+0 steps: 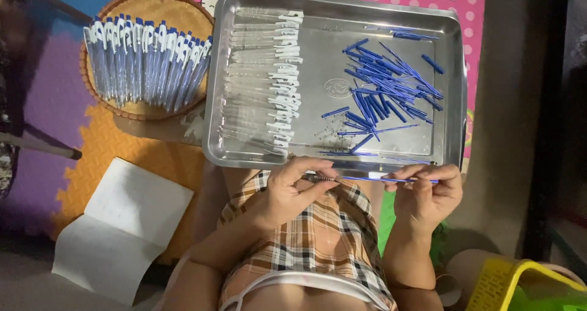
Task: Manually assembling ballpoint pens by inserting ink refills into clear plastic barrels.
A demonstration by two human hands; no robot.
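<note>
Your left hand (287,192) sits at lower centre of the frame, fingers pinched together on a small metal tip (319,178); your right hand (428,195), at lower right, has its fingers closed on a blue refill (382,178), held level along the near rim of the tray (333,88); tip and refill meet between the hands.

Progress, as judged from the layout: finished pens (143,63) lie in a row on the basket (156,8) at upper left, so part of the batch is done; a column of clear barrels (263,82) with white clips fills the left half of the tray; a loose pile of refills (385,88) lies in the right half; both stocks remain large, so much work is left.

A folded white sheet (122,228) lies at lower left.
</note>
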